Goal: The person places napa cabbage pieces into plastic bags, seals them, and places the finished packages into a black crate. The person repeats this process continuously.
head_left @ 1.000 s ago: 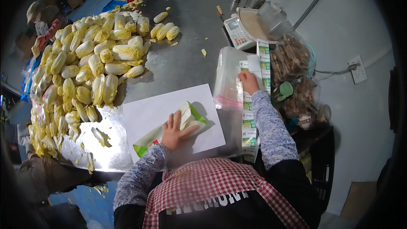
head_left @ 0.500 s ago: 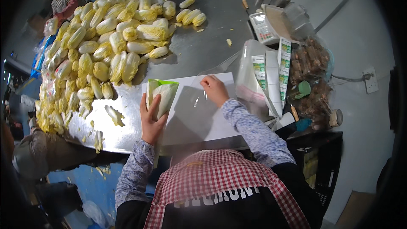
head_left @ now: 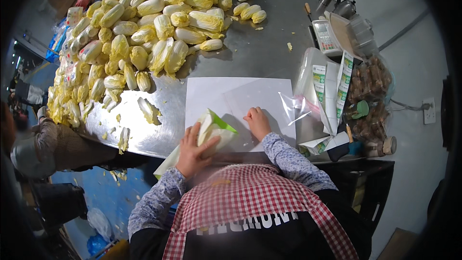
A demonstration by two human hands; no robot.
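Fingers of left hand (head_left: 191,153) clasp bagged cabbage (head_left: 208,132), axis up-right | right hand (head_left: 258,121) flat on clear bag (head_left: 262,101)

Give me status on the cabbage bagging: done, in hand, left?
Done: a few bagged heads lie at the pile's left edge. In hand: left hand grips a cabbage in a green-trimmed bag at the table edge; right hand presses a clear bag flat on the white sheet. Left: the big loose cabbage pile.
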